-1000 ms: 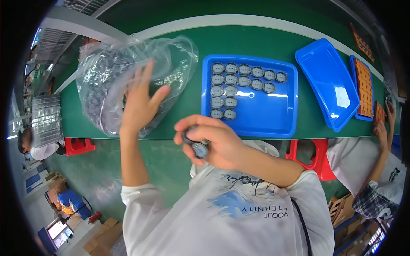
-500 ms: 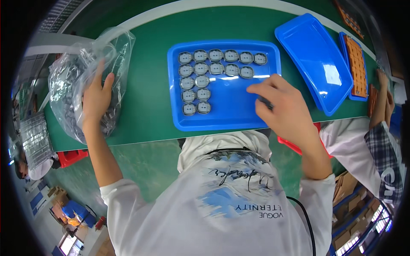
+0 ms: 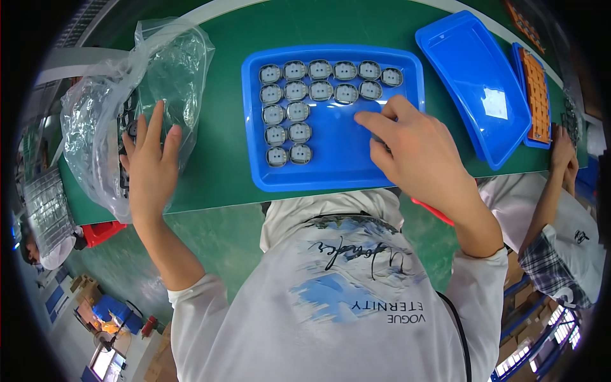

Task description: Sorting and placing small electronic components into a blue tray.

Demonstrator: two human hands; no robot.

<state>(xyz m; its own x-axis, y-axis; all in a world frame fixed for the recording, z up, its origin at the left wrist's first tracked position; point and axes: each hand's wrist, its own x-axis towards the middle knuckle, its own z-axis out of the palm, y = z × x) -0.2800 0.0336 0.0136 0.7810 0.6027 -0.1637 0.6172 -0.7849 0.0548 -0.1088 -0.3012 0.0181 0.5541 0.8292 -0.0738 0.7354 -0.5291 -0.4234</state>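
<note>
My left hand (image 3: 154, 169) is open, fingers spread, against a clear plastic bag (image 3: 184, 70) at the left of the table. Dark parts (image 3: 130, 130) show through the bag beside the fingers. Over the right half of a blue tray (image 3: 251, 153) hangs my right hand (image 3: 423, 149), its thumb and fingers curled together. A bit of something dark shows between them, mostly hidden. Small grey rounded parts, each with a pale face (image 3: 299, 132), lie in the tray. They form two longer rows along its far side and two short columns down its left.
More blue trays (image 3: 474, 83) lie overlapping at the right. Beyond them an orange slotted panel (image 3: 534, 95) rests in another blue tray. A co-worker's hands (image 3: 563, 153) are at the far right of the green table (image 3: 223, 102). A red stool (image 3: 102, 233) stands below the left edge.
My left hand has spread its fingers, and the bag has shifted shape around it. My right hand has moved slightly left over the tray. The view has shifted a little.
</note>
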